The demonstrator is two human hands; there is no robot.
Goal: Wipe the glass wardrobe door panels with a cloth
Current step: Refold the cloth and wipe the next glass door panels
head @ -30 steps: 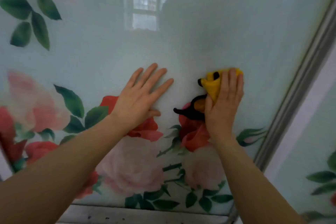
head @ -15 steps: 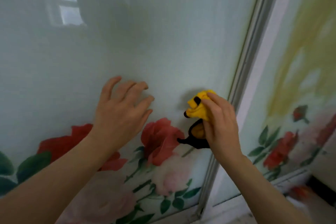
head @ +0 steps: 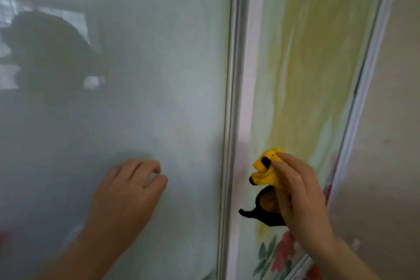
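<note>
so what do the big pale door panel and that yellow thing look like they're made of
The large pale green door panel looks like glossy glass: it mirrors a window and a dark silhouette. The bunched yellow and black cloth in the right hand looks like soft matte fabric, judging by its crumpled folds; the exact fibre is unclear.
</note>
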